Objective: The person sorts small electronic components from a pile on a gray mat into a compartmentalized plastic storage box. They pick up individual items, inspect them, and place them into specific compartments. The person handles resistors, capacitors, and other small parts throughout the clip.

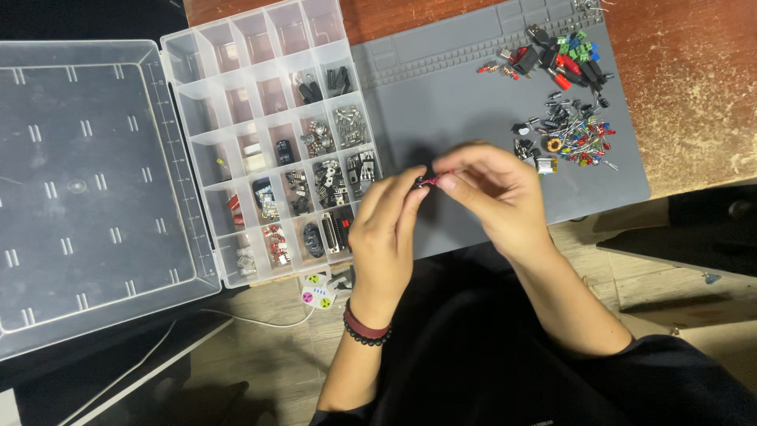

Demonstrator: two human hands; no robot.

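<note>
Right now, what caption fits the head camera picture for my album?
Two hands, left hand and right hand, pinch a small red part over a grey mat beside a clear plastic compartment box.

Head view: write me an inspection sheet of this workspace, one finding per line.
Surface: grey work mat on a worn wooden table.
Job's things: small red part pinched between both hands; loose component pile at the mat's far right.
Clutter: clear compartment box, partly filled, lid open flat.
Grippers: left hand and right hand meet over the mat.
Cables: white cable to a power strip below the table.
Surroundings: floor boards.
</note>
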